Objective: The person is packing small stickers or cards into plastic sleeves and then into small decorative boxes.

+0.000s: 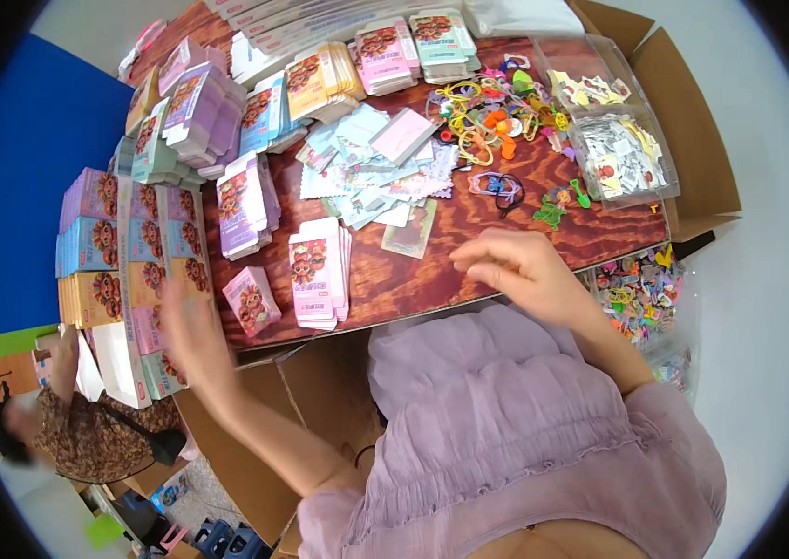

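My left hand (194, 335), blurred, reaches over a tray of small boxes (148, 270) at the left, with its fingers stretched out; I see nothing in it. The boxes stand in purple, blue, orange, pink and green rows. My right hand (516, 265) hovers at the table's front edge, loosely bent, thumb apart from the fingers and nothing visible in it. Left of it lies a single greenish card (410, 230), beside a loose heap of pale cards and packets (376, 168). Flat pink boxes (318, 270) are stacked near the front edge, next to one formed pink box (251, 301).
Stacks of flat boxes (320, 79) line the table's back. Colourful small trinkets (497, 116) lie at the right beside a clear divided tray (618, 154). A bag of trinkets (641, 293) sits below the right edge. Another person (101, 433) is at lower left.
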A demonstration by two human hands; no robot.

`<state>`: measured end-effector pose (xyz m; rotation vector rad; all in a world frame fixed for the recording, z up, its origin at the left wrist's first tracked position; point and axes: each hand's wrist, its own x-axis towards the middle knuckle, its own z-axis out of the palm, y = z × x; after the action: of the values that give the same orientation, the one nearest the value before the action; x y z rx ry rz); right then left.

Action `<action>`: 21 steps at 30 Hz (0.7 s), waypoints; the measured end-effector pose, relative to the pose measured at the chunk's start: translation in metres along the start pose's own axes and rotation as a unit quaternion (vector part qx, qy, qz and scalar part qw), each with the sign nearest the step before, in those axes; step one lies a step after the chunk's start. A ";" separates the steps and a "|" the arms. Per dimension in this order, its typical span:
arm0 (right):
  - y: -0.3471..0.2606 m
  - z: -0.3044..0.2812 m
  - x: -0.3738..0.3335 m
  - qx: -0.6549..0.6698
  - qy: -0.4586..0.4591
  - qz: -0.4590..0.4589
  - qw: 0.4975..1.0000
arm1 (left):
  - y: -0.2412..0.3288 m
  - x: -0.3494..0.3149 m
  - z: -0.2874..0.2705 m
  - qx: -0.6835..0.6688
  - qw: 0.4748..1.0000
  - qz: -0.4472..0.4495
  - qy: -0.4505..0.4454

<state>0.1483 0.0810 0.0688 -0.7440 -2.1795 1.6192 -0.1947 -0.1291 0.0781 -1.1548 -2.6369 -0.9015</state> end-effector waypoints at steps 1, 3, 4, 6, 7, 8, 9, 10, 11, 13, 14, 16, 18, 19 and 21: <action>-0.015 -0.001 -0.005 0.011 -0.004 -0.012 1.000 | 0.016 0.005 -0.040 -0.032 0.997 -0.001 0.069; -0.045 -0.010 -0.013 -0.011 -0.001 -0.059 0.998 | 0.079 0.023 -0.117 0.137 0.958 0.035 0.249; -0.063 -0.015 -0.015 -0.018 -0.010 -0.119 0.993 | 0.078 0.015 -0.121 0.143 0.957 0.025 0.251; -0.107 -0.037 -0.026 -0.066 -0.021 -0.208 0.976 | 0.070 0.012 -0.116 0.112 0.964 0.025 0.241; -0.115 -0.038 -0.023 -0.069 -0.016 -0.204 0.976 | 0.072 0.014 -0.113 0.095 0.966 0.032 0.236; -0.144 -0.049 -0.041 -0.064 0.001 -0.201 0.978 | 0.083 0.012 -0.117 0.088 0.967 0.035 0.238; -0.136 -0.037 -0.022 -0.058 0.018 -0.198 0.978 | 0.091 0.010 -0.122 0.083 0.966 0.039 0.240; -0.140 -0.025 -0.034 -0.066 0.040 -0.184 0.980 | 0.075 0.013 -0.110 0.061 0.969 0.041 0.234; -0.152 -0.018 -0.050 -0.065 0.065 -0.178 0.980 | 0.066 0.014 -0.112 0.047 0.970 0.050 0.234; -0.172 -0.018 -0.048 -0.066 0.118 -0.176 0.975 | 0.064 0.019 -0.114 0.015 0.967 0.072 0.243; -0.174 -0.023 -0.068 -0.050 0.112 -0.204 0.971 | 0.079 0.005 -0.126 0.031 0.959 0.065 0.276; -0.175 -0.009 -0.119 -0.060 0.103 -0.220 0.968 | 0.053 -0.011 -0.115 0.018 0.950 0.031 0.311; -0.191 -0.028 -0.097 -0.093 0.183 -0.243 0.948 | 0.071 0.019 -0.089 -0.056 0.934 0.071 0.345; -0.209 -0.045 -0.054 -0.098 0.248 -0.251 0.931 | 0.103 0.039 -0.077 -0.095 0.925 0.118 0.350; -0.196 -0.066 -0.024 -0.134 -0.291 0.209 0.924 | 0.068 0.019 -0.079 -0.087 0.920 0.094 0.370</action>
<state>0.1622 0.0759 0.2763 -0.9510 -2.8608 1.9635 -0.1693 -0.1261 0.1812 -0.8407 -1.8369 -1.2425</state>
